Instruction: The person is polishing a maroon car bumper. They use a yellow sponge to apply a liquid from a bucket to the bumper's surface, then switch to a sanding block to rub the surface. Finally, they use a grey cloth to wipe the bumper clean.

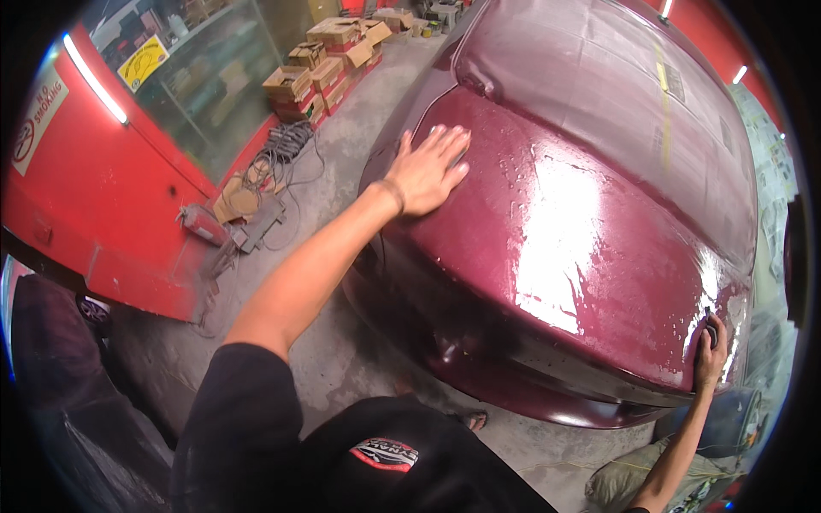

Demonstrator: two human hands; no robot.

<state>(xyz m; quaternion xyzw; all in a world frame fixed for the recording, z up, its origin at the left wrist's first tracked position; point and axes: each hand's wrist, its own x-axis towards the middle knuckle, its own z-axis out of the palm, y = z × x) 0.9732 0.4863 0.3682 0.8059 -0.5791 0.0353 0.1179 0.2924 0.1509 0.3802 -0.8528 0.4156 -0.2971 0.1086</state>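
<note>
A wet, dark red car trunk lid (pixel 487 197) fills the middle of the head view, with water drops and a bright glare on it. My left hand (pixel 428 171) lies at its left side, palm down with the fingers stretched out. A dark patch shows under those fingertips, and I cannot tell if it is shadow. At the right edge of the lid, my right hand (pixel 711 355) curls around a small dark pad (pixel 711 327) pressed to the paint. Its fingers partly cover the pad.
A hazy rear window (pixel 590 77) lies beyond the lid. Cardboard boxes (pixel 329 60), coiled cable (pixel 286 145) and a red fire extinguisher (pixel 203 224) stand along the left wall. A blue drum (pixel 727 419) and a pale sack (pixel 624 479) sit at the lower right.
</note>
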